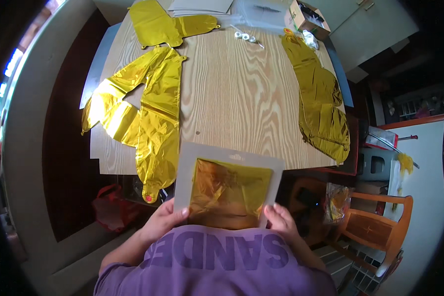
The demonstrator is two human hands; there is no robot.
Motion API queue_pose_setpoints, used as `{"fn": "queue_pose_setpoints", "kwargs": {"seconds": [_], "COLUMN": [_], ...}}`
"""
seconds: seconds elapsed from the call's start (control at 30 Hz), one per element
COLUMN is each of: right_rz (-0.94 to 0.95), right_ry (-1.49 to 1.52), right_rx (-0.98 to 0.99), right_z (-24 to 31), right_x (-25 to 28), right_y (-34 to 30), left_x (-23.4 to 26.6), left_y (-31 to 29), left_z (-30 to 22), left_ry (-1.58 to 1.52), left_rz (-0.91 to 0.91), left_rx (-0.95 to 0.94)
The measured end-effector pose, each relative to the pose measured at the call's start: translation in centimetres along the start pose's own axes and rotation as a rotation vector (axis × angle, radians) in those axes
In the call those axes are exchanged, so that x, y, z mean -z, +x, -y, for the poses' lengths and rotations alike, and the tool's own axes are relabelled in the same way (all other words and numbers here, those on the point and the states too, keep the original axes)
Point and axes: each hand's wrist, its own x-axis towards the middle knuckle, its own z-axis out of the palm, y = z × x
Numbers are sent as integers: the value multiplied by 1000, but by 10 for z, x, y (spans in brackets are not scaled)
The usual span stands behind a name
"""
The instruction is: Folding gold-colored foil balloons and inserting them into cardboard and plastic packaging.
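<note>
Close to my body I hold a flat grey package with a large window, tilted over the table's near edge. Folded gold foil shows through that window. My left hand grips the lower left border, thumb on the front. At the lower right border my right hand holds on in the same way; the fingers behind are partly hidden. Left of the package lies a flat gold foil balloon shaped like a four, its tail hanging over the edge.
Another flat gold balloon lies at the far left of the wooden table, and a third balloon along its right side. Small white rolls and an open cardboard box are at the back. A wooden chair stands at right.
</note>
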Motion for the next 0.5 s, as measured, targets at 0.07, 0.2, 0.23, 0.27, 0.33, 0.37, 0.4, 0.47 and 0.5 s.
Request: {"fn": "queue_pose_setpoints", "kwargs": {"seconds": [0.07,0.2,0.23,0.27,0.33,0.37,0.4,0.47,0.5], "right_rz": [-16,98,65,82,118,128,137,205,198], "right_ry": [8,60,73,120,208,193,178,190,146], "right_rx": [-48,45,134,143,174,212,245,243,279], "right_z": [-2,-6,0,-1,-1,0,3,5,-1], "right_x": [6,27,19,22,30,29,25,26,26], "right_y": [-1,39,51,54,62,60,55,48,45], "left_x": [5,-8,-14,-8,0,-1,-7,-12,-17], "left_y": [-1,32,45,49,60,59,54,53,51], "left_z": [5,-12,-14,-7,-3,-2,-5,-1,-2], "left_ry": [12,19,36,-10,-98,-8,79,248,282], "left_rz": [42,23,-2,-9,-13,-32,-52,-119,-132], "left_rx": [-9,-91,-171,-155,-135,-168,-196,-253,-291]}}
